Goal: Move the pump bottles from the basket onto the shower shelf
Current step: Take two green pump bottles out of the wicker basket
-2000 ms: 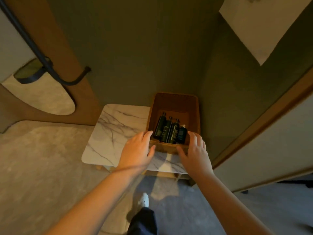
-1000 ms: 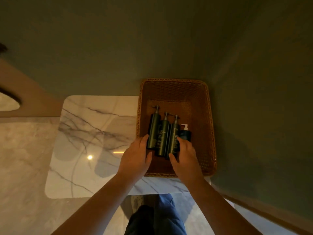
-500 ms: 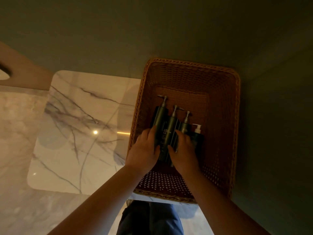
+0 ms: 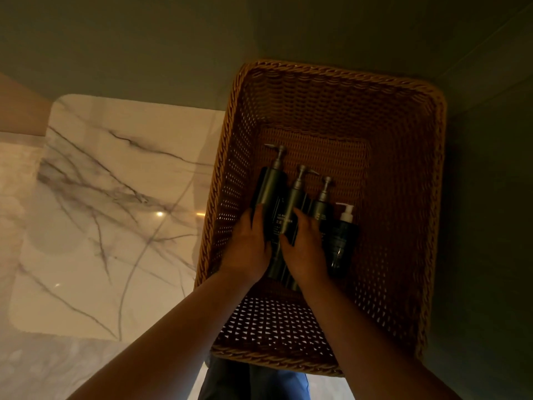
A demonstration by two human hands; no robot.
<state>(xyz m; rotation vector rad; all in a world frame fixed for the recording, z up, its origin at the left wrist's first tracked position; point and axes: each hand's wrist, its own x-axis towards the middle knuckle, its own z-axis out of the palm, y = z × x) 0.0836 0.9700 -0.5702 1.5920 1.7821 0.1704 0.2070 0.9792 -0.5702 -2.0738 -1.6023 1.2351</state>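
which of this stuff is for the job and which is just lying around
For the job: tall pump bottles, white-pump bottle, basket, left hand and right hand gripping the tall ones.
Just there: marble tabletop, green wall.

The basket is rough, open-weave wicker, the pump bottles look dark and matt with dull grey, metal-like pump heads, and the grey-veined marble top is smooth and glossy.
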